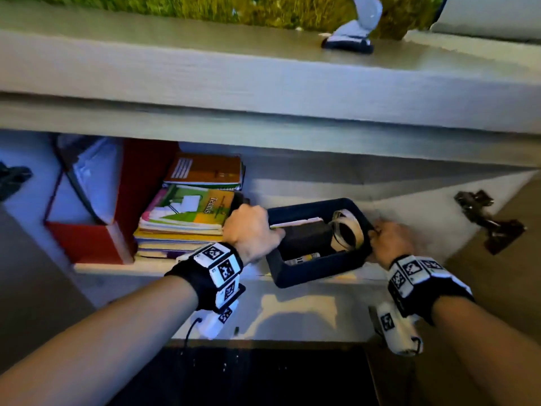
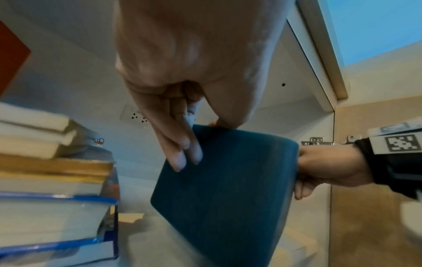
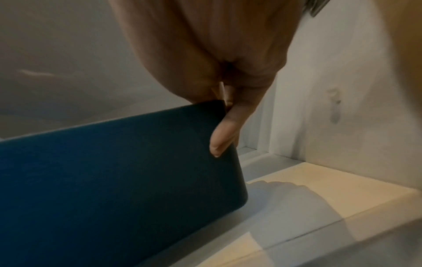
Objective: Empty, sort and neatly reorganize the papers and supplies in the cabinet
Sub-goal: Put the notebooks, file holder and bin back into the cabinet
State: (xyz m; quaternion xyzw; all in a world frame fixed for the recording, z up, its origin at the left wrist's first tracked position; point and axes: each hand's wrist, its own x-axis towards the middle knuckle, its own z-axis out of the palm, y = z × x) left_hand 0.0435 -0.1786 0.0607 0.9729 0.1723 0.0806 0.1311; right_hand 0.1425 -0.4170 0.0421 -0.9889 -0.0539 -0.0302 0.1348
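Fingers point(image 2: 182, 155) of both hands grip bin ends | dark teal bin point(image 1: 316, 269), rounded corners, holds tape roll point(image 1: 348, 230)

A pale wood-grain countertop point(image 1: 205, 71) runs beneath a green wall point(image 1: 205, 7), with dark floor point(image 1: 263, 376) below.

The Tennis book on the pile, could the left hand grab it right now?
Probably not right now. The left hand is right beside the Tennis book with nothing between them, but it is busy gripping the dark bin, so it must let go first.
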